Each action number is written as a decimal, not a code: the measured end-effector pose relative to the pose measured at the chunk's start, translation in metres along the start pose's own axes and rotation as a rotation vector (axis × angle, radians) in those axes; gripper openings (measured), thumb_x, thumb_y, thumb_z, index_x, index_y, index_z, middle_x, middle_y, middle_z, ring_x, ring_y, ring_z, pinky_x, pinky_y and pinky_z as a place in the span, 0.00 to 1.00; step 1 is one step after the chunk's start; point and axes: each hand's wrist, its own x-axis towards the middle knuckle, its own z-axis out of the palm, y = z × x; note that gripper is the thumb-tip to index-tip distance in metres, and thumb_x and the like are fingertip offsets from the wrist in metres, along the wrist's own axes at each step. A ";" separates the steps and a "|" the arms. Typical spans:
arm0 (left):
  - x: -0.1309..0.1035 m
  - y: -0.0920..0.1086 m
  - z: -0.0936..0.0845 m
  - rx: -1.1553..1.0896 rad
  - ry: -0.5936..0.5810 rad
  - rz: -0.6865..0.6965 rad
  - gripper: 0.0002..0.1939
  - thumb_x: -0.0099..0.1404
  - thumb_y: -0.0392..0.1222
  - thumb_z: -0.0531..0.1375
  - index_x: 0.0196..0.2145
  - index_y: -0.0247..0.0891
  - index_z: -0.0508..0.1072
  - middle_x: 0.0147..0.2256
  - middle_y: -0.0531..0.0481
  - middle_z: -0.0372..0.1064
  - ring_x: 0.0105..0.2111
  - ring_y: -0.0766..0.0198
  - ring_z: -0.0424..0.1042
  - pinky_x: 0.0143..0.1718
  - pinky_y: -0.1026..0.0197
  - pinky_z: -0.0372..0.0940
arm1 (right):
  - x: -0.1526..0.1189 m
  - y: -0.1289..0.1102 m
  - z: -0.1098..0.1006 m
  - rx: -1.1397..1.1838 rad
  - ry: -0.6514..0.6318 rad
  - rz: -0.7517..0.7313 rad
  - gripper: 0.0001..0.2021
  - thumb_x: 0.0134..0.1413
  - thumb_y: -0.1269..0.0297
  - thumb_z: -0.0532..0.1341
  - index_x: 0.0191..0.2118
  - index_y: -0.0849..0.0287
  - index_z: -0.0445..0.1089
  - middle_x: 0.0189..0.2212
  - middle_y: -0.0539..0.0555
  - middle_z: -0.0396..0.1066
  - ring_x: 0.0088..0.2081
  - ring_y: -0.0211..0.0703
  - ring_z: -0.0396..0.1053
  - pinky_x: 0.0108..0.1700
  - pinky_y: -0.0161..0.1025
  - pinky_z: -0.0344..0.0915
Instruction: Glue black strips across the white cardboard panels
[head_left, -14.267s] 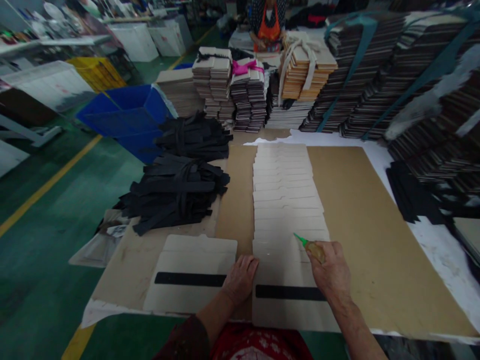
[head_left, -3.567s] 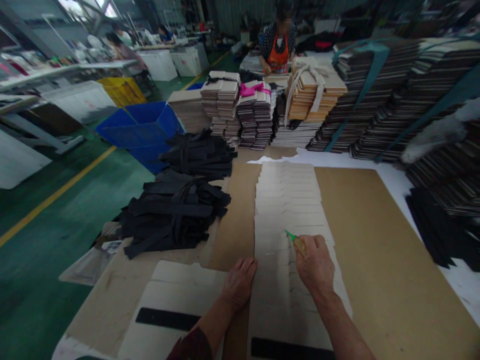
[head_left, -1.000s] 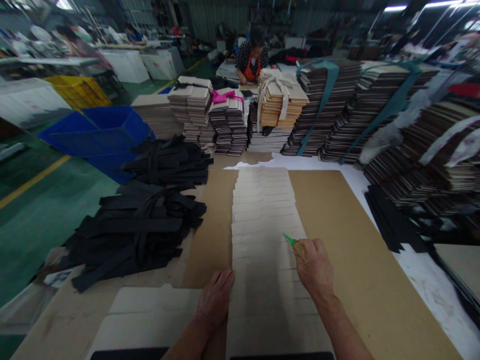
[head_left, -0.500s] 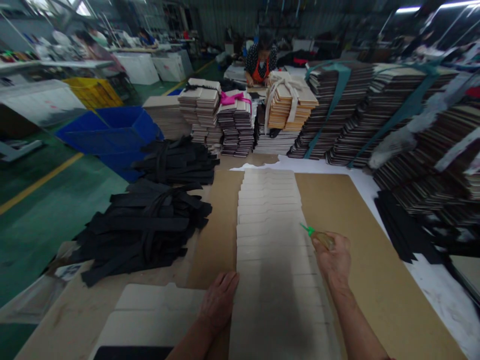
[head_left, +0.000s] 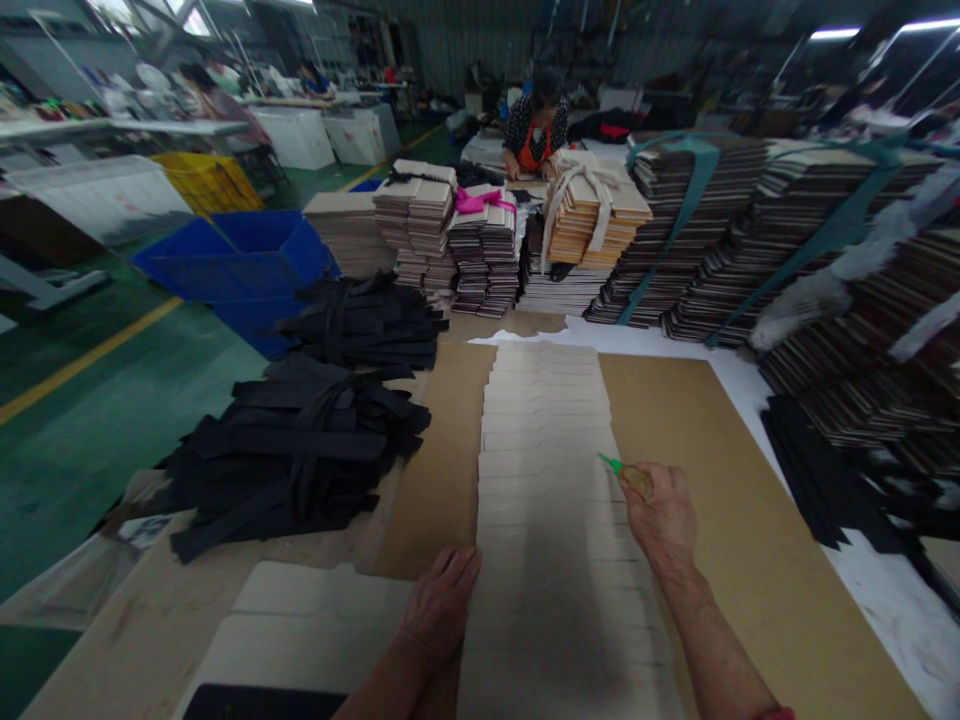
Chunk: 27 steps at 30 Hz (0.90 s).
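My right hand [head_left: 664,510] is wrapped round a small yellowish squeeze bottle [head_left: 636,482] with a green nozzle. Its tip points left, over the right part of a long row of overlapping pale grey boards [head_left: 547,530]. Most of the bottle is hidden by my fingers. My left hand [head_left: 444,600] lies against the row's left edge, fingers stretched out and holding nothing I can see. Under and beside my left forearm are more pale boards [head_left: 300,600], with a black piece [head_left: 262,703] at the bottom edge.
A brown sheet [head_left: 697,450] lies under the row. Black strips [head_left: 285,440] are heaped at left, beside a blue bin [head_left: 247,260]. Tied stacks of boards [head_left: 690,230] line the back and right. A co-worker [head_left: 534,135] sits beyond them.
The whole view has shifted slightly, so the background sits further right. My right hand and the bottle nozzle have moved a little toward me along the row. My left hand stays at the edge.
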 end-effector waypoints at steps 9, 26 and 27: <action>0.000 0.000 0.004 -0.014 0.052 0.014 0.27 0.62 0.28 0.53 0.59 0.40 0.65 0.55 0.45 0.67 0.54 0.54 0.63 0.53 0.54 0.66 | 0.002 -0.011 0.003 -0.039 -0.036 -0.099 0.09 0.57 0.59 0.57 0.42 0.54 0.66 0.39 0.53 0.62 0.36 0.42 0.61 0.33 0.38 0.58; 0.001 0.007 -0.007 -0.067 0.056 0.007 0.22 0.66 0.34 0.54 0.57 0.40 0.66 0.54 0.43 0.67 0.51 0.54 0.63 0.51 0.54 0.66 | -0.011 -0.055 0.011 0.001 -0.143 -0.253 0.06 0.58 0.64 0.58 0.41 0.53 0.67 0.39 0.52 0.63 0.37 0.41 0.62 0.33 0.36 0.57; 0.001 0.007 -0.007 -0.071 0.048 0.007 0.22 0.66 0.34 0.54 0.57 0.39 0.66 0.54 0.43 0.67 0.51 0.54 0.63 0.51 0.53 0.66 | -0.011 -0.055 0.011 0.001 -0.135 -0.247 0.05 0.58 0.64 0.58 0.41 0.53 0.67 0.39 0.52 0.63 0.37 0.41 0.62 0.33 0.37 0.57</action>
